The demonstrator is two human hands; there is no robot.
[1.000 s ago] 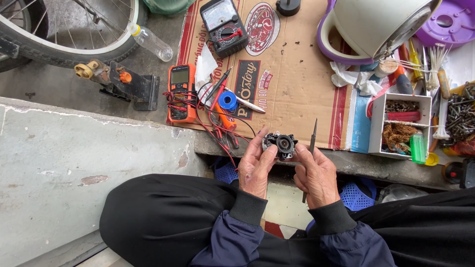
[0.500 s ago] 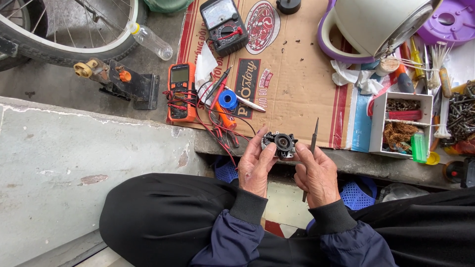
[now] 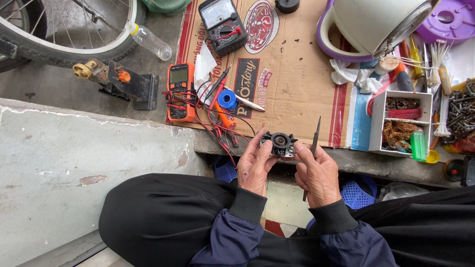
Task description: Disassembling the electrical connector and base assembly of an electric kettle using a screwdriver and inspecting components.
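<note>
A flattened cardboard sheet [image 3: 297, 94] is spread on the concrete floor [image 3: 74, 163] beyond the hands. On it are laid an orange multimeter [image 3: 179, 91] and a white parts tray [image 3: 401, 121]

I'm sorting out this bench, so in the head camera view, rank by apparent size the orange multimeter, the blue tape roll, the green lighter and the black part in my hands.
1. Orange multimeter
2. Black part, though being nearer the camera enlarges it
3. Blue tape roll and green lighter: too alike to rank
</note>
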